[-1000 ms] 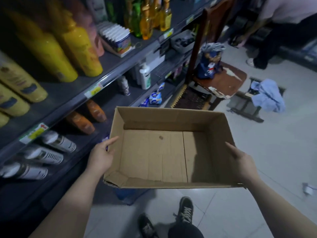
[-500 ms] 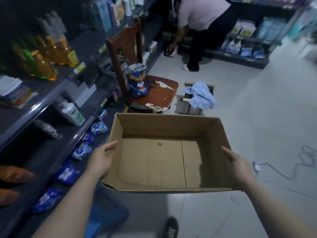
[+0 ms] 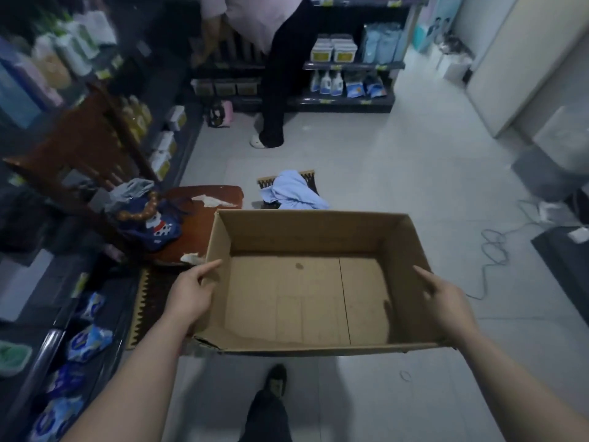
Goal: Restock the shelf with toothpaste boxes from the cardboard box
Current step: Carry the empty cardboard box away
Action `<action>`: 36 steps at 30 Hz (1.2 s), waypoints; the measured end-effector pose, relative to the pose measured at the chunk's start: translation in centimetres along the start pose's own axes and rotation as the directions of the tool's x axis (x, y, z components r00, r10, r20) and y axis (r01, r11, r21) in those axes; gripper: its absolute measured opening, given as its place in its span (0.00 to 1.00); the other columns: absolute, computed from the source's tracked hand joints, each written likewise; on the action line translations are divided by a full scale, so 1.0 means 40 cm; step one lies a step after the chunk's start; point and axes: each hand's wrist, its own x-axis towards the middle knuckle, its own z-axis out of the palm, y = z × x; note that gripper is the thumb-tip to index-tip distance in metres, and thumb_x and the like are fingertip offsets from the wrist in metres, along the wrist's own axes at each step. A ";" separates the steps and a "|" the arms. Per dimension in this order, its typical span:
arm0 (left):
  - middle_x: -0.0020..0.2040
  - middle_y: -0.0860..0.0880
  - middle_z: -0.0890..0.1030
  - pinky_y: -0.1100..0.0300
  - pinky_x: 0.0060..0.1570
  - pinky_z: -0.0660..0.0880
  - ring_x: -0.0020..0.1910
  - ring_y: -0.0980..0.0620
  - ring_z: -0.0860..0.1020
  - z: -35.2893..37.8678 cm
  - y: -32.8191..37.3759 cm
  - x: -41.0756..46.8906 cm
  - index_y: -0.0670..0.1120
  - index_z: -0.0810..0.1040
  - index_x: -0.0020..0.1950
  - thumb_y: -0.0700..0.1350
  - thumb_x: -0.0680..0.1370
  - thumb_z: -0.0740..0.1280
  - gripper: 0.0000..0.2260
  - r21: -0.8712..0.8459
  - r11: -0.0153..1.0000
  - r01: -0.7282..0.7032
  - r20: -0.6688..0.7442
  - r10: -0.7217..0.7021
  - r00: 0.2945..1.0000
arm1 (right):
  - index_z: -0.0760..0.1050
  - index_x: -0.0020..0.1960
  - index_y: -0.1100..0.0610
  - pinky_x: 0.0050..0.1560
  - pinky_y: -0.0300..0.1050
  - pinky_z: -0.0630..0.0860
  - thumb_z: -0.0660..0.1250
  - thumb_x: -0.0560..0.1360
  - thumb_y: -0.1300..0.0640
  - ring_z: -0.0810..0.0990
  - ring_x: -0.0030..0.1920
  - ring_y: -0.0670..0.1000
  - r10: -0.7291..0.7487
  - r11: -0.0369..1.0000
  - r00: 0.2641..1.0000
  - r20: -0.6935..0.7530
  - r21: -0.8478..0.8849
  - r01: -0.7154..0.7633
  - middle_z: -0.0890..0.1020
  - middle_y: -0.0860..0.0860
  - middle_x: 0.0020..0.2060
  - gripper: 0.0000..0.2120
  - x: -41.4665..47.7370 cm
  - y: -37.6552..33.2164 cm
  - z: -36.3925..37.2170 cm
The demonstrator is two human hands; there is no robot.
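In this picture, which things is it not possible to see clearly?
Head view only:
- Product labels on the left shelf: blurred and dark.
- The other person: upper body cut off by the top edge.
- Fingers of the left hand and right hand: hidden behind the cardboard box walls.

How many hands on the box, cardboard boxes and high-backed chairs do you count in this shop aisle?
2 hands: left hand, right hand, both gripping the cardboard box
1 cardboard box, empty
1 chair
Total: 4
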 end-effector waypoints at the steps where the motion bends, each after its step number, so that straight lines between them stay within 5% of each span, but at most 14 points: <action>1: 0.66 0.45 0.76 0.56 0.53 0.74 0.56 0.49 0.76 0.012 0.035 0.049 0.54 0.78 0.64 0.35 0.78 0.63 0.19 0.012 1.000 -0.019 0.014 0.019 1.000 | 0.72 0.70 0.48 0.33 0.44 0.66 0.60 0.76 0.67 0.77 0.38 0.53 0.023 1.000 1.000 -0.014 -0.004 -0.023 0.82 0.58 0.56 0.25 0.034 0.004 -0.007; 6: 0.66 0.47 0.76 0.62 0.40 0.73 0.41 0.57 0.74 0.080 0.226 0.284 0.55 0.76 0.66 0.36 0.78 0.64 0.20 0.074 0.990 -0.118 0.106 0.110 0.988 | 0.71 0.70 0.48 0.39 0.42 0.68 0.61 0.77 0.66 0.78 0.40 0.55 0.146 0.989 0.987 -0.070 0.025 -0.145 0.82 0.58 0.57 0.24 0.186 0.029 -0.061; 11: 0.45 0.52 0.78 0.57 0.38 0.74 0.34 0.51 0.74 0.192 0.433 0.482 0.54 0.76 0.65 0.34 0.78 0.64 0.20 0.105 0.971 -0.214 0.195 0.191 0.962 | 0.70 0.70 0.48 0.43 0.46 0.75 0.59 0.78 0.65 0.79 0.45 0.55 0.268 0.962 0.954 -0.138 0.095 -0.256 0.81 0.57 0.58 0.23 0.330 0.072 -0.131; 14: 0.46 0.50 0.75 0.68 0.35 0.68 0.33 0.59 0.69 0.288 0.542 0.585 0.52 0.76 0.66 0.34 0.77 0.63 0.20 0.105 0.949 -0.296 0.252 0.263 0.931 | 0.70 0.71 0.48 0.50 0.47 0.76 0.59 0.79 0.64 0.80 0.52 0.58 0.319 0.946 0.934 -0.162 0.113 -0.303 0.80 0.57 0.60 0.23 0.426 0.126 -0.179; 19: 0.55 0.49 0.79 0.59 0.45 0.70 0.46 0.51 0.75 0.480 0.742 0.722 0.50 0.78 0.64 0.31 0.76 0.63 0.21 0.034 0.941 -0.336 0.265 0.316 0.911 | 0.70 0.71 0.47 0.49 0.42 0.72 0.59 0.79 0.63 0.79 0.55 0.56 0.373 0.925 0.911 -0.175 0.147 -0.351 0.79 0.55 0.62 0.22 0.631 0.248 -0.277; 23: 0.42 0.56 0.77 0.59 0.38 0.70 0.37 0.55 0.72 0.608 0.897 0.822 0.52 0.76 0.67 0.33 0.77 0.63 0.22 0.052 0.926 -0.374 0.287 0.345 0.894 | 0.69 0.71 0.47 0.46 0.43 0.71 0.59 0.79 0.63 0.80 0.53 0.58 0.381 0.922 0.906 -0.183 0.144 -0.359 0.81 0.56 0.59 0.23 0.797 0.332 -0.385; 30: 0.67 0.54 0.74 0.55 0.64 0.70 0.64 0.52 0.73 0.795 1.143 0.983 0.55 0.69 0.73 0.33 0.76 0.64 0.28 0.002 0.894 -0.448 0.295 0.428 0.855 | 0.62 0.75 0.44 0.47 0.51 0.75 0.59 0.78 0.64 0.79 0.46 0.61 0.375 0.922 0.900 -0.219 0.184 -0.340 0.81 0.61 0.54 0.28 1.052 0.421 -0.541; 36: 0.69 0.54 0.72 0.50 0.62 0.72 0.64 0.52 0.73 0.934 1.338 1.153 0.57 0.59 0.77 0.34 0.77 0.65 0.33 -0.059 0.902 -0.427 0.312 0.423 0.851 | 0.49 0.77 0.40 0.42 0.47 0.70 0.58 0.79 0.63 0.78 0.46 0.60 0.383 0.919 0.888 -0.254 0.199 -0.340 0.80 0.58 0.54 0.34 1.287 0.473 -0.614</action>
